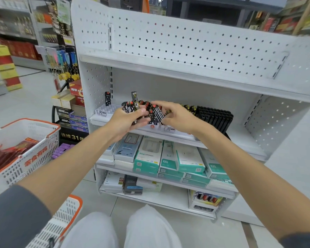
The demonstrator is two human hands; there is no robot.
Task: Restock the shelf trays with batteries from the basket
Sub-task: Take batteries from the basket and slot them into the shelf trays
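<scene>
Batteries [132, 108] sit bunched in the left hand [123, 122], its grip curled round the bundle just above the white slotted tray [104, 109], while the right hand [179, 117] pinches a single black-and-white one [157, 116] by its end. With so many held at once, pulling one free could spill others off the shelf [243, 140] lip or topple the lone battery [107, 98] standing in the tray. The upper shelf [168, 68] sits well above the hands; the black tray [215, 116] crowds the right, so free room lies leftward.
</scene>
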